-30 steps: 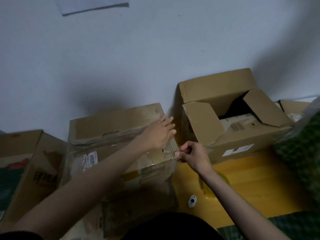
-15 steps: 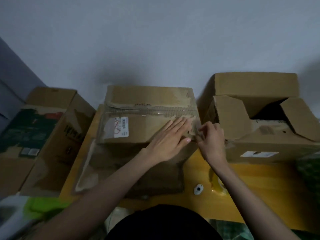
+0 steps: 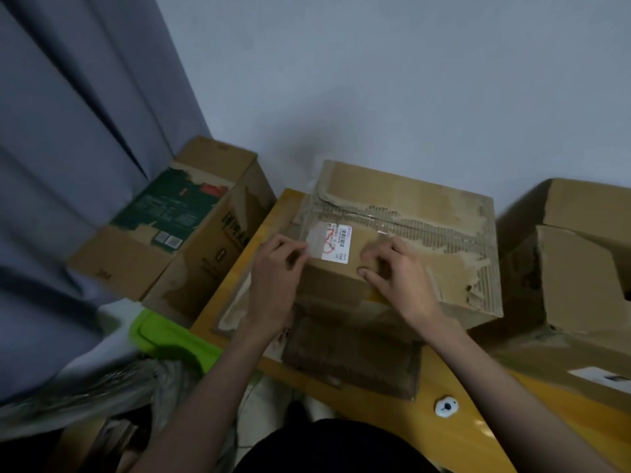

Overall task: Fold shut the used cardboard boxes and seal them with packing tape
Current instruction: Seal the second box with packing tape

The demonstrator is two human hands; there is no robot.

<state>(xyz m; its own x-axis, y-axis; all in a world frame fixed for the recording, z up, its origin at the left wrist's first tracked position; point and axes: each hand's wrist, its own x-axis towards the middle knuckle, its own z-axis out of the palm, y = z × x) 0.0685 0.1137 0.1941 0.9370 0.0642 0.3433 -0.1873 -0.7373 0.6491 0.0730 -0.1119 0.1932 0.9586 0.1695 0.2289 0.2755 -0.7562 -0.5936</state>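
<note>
Tape (image 3: 345,216) is running as a clear, glossy strip across the top of the middle box (image 3: 403,240), its long axis lying left to right, and both hands are sitting just on the near side of that line. The left hand (image 3: 273,278) is resting at the strip's left end, over the box's left top edge, its fingertips curling onto the glossy film beside the white shipping label (image 3: 333,244); whether it is pinching the film or only pressing it down cannot be told. The right hand (image 3: 396,274) is lying just right of the label, knuckles up and fingers bent against the cardboard, thumb pointing left toward the other hand; it appears to be pressing, not grasping, though its fingertips are partly hidden.

Seam and strip are lying just beyond the fingertips of both hands, with the torn, corrugated stretch extending away to the right of the right hand. So the right hand is the nearer one for smoothing along that stretch, sliding rightward along the axis, while the left is anchoring the left end. Beyond the right hand's side an open box (image 3: 573,254) is standing with flaps up, not yet folded; off the left hand's side a green-printed box (image 3: 177,233) is sitting beside the yellow table (image 3: 461,425).
</note>
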